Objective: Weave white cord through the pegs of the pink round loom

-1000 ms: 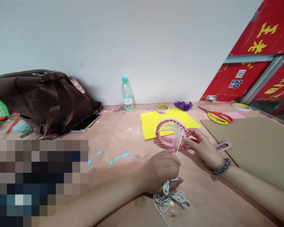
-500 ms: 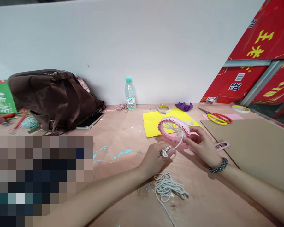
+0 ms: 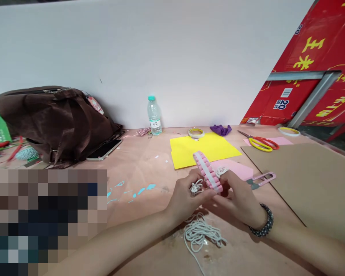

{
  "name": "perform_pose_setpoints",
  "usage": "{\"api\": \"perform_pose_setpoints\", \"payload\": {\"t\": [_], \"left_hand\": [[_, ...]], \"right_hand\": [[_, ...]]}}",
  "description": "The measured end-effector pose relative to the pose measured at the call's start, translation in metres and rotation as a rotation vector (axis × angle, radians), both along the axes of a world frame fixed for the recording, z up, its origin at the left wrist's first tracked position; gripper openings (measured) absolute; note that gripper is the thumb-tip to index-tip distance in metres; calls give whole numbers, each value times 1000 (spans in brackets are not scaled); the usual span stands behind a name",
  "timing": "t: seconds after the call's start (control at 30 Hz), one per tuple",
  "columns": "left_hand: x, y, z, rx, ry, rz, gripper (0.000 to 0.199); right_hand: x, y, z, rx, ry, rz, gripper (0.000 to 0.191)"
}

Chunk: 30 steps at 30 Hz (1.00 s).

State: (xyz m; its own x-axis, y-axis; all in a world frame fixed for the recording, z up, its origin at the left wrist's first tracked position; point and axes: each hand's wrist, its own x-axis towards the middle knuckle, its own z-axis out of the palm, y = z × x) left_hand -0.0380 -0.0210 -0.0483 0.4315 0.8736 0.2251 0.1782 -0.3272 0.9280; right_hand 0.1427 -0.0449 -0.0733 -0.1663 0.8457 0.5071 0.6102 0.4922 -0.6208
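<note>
Pink braided ring (image 3: 207,172) up off the desk, seen nearly edge-on and tilted, white strip along its rim, held between both hands. Left hand (image 3: 186,197) closed, fingers bunched around a little loop of white cord (image 3: 196,187) just beside the ring. Right hand (image 3: 240,197) clenched on the ring's lower end, beaded bracelet (image 3: 261,220) on the wrist, another bit of cord (image 3: 222,171) showing above the fingers. Loose pile of white cord (image 3: 198,234) on the pinkish desk (image 3: 138,165), right under the hands. Just past the ring, a yellow paper sheet (image 3: 204,149) with pink paper (image 3: 232,168) overlapping it. Off to the right, red-and-yellow scissors (image 3: 263,142) and a cardboard sheet (image 3: 299,180). Over by the wall, a water bottle (image 3: 154,115), and on the left a brown backpack (image 3: 54,122) next to a phone (image 3: 105,149).
</note>
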Motion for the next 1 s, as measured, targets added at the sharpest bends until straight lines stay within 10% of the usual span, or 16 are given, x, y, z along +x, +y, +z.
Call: {"api": "perform_pose_setpoints", "payload": {"t": [0.33,0.67,1.0], "left_hand": [[2,0,-4,8,-1,147,28],[2,3,-6,110,-22,172,27],[2,7,-7,277,66,114,36]], "right_hand": [[1,2,-1,-113,408,8,31],[36,3,22,49,138,-20,16],[82,-21,42,-624,878,44,32]]}}
